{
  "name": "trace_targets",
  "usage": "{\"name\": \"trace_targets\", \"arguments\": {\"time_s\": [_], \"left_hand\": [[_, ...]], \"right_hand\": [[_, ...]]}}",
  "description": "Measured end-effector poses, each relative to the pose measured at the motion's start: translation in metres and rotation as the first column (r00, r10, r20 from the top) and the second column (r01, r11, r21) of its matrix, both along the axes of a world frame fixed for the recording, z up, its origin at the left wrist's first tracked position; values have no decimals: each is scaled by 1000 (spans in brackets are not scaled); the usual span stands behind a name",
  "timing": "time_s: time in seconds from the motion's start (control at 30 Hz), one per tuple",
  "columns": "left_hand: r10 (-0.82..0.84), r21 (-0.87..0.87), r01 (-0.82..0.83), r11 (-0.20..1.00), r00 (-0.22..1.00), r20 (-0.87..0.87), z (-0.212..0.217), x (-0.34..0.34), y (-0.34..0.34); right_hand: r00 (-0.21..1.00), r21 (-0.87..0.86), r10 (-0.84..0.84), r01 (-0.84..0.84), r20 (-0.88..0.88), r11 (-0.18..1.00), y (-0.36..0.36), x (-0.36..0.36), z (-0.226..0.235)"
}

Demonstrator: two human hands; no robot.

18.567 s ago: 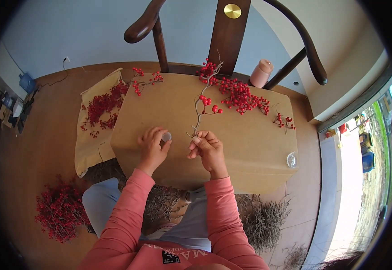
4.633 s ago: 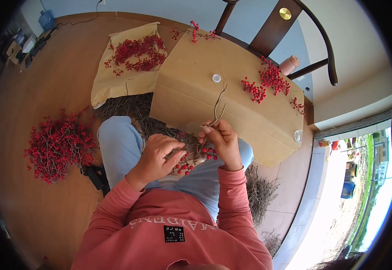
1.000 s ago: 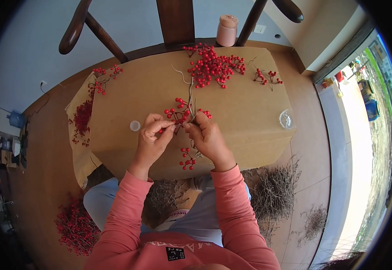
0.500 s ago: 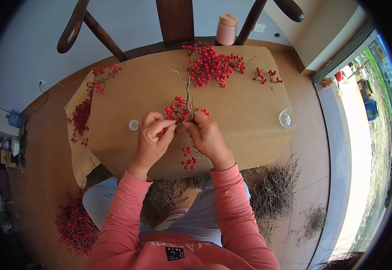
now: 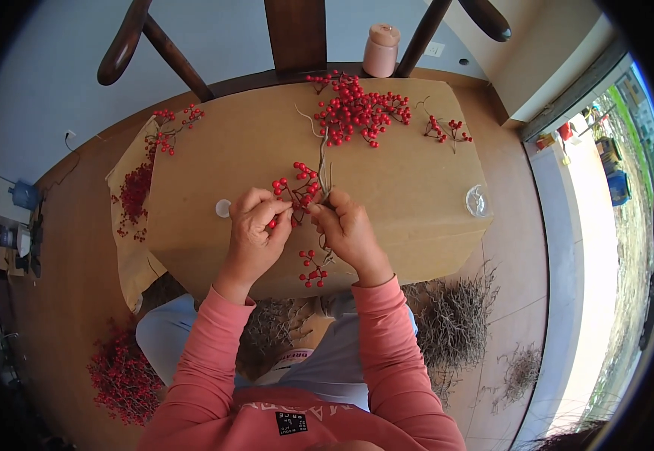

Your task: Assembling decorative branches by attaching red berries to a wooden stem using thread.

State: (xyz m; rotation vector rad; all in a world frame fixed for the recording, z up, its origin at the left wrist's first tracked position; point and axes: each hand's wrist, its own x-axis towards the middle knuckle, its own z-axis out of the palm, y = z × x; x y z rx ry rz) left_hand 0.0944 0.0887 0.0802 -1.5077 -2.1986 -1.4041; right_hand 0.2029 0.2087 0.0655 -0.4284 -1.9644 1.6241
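Observation:
Over the near half of the board, my right hand (image 5: pixel 347 231) is closed round the bare woody stems of a twig bundle (image 5: pixel 323 161). Red berry sprigs (image 5: pixel 302 180) stick out between my two hands. My left hand (image 5: pixel 257 227) pinches a berry sprig at its fingertips, close to the right fingertips; the exact spot gripped is partly hidden by the fingers. A smaller berry cluster (image 5: pixel 312 272) hangs below my right hand near the board's front edge.
Brown paper covers the board (image 5: pixel 222 143). A heap of red berries (image 5: pixel 360 109) lies at its far side, a pink jar (image 5: pixel 381 51) behind. A clear dish (image 5: pixel 476 201) stands at right, a small white disc (image 5: pixel 223 208) at left. Bare twigs (image 5: pixel 454 319) and berry branches (image 5: pixel 124 379) lie on the floor.
The twig bundle has swung slightly to the right at its top. The berries right of the stems no longer show, and the hanging cluster has shifted a little left. Both hands keep their grip.

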Motion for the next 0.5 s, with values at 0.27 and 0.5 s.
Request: {"name": "trace_targets", "arguments": {"time_s": [0.27, 0.5], "left_hand": [[-11, 5, 11, 1000, 999, 36, 0, -3, -2], [14, -34, -20, 999, 987, -159, 11, 2, 1]], "right_hand": [[999, -15, 14, -14, 32, 1000, -1, -1, 4], [998, 62, -17, 13, 60, 998, -2, -1, 6]]}}
